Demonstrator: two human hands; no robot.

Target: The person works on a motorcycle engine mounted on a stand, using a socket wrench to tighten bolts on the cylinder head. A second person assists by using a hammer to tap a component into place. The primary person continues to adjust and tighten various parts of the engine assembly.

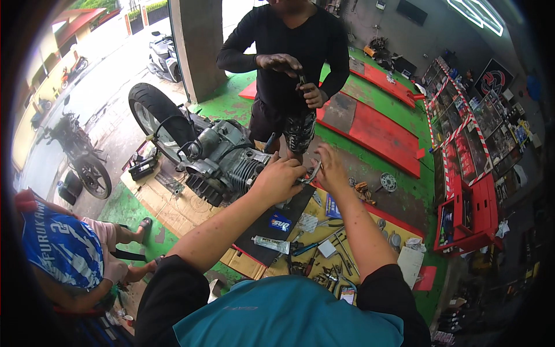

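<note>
In the head view, a scooter engine (222, 159) with a finned cylinder and its rear wheel (151, 113) still attached is seen lying on flattened cardboard (173, 211) on a green workshop floor (399, 124). The left hand (278, 176) is pressed against the near right end of the engine, at the finned cylinder, with the fingers curled closed; whether anything is gripped inside it cannot be told. The right hand (330, 168) is held just right of the left hand, its fingers partly spread, and a thin curved metal part (312, 172) is pinched between the two hands.

Nearer, on a black mat (277, 222) and more cardboard, a white tube (270, 244), pliers and other small tools (324, 269) are scattered. A red tool cabinet (465, 217) is placed at the right, with shelves of packaged parts (491, 121) beyond it.

On the far side of the engine a person in black (289, 52) is standing, a small tool held between both hands at chest height. At the near left, another person in a blue printed shirt (60, 246) is seated. A motorcycle (81, 153) is parked at the far left, outdoors.
</note>
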